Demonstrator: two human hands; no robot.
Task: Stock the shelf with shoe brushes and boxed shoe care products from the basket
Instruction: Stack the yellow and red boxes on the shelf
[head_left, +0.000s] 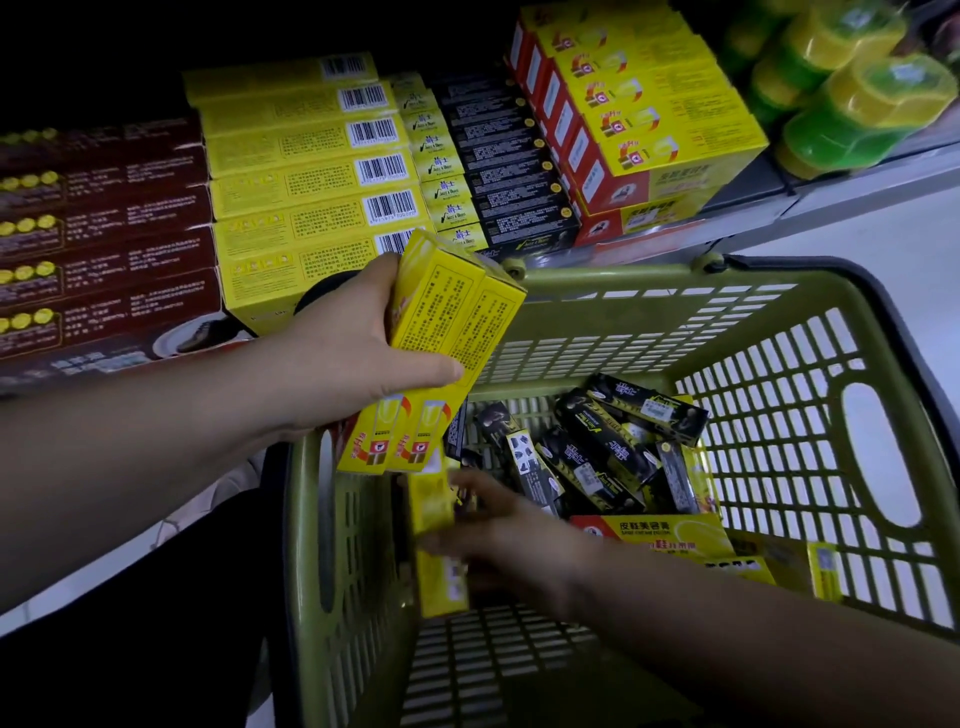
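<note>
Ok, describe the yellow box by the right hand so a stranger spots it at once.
Look into the green basket, along its left wall. A yellow box stands there on end, the right hand at it. The black boxes lie heaped mid-basket, and the left hand grips its two yellow boxes above the rim; only this one stands upright inside.

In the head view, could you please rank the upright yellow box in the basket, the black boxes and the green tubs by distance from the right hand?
1. Upright yellow box: at the right hand's fingers, basket's left side.
2. Black boxes: basket's far end.
3. Green tubs: shelf, upper right.
</note>
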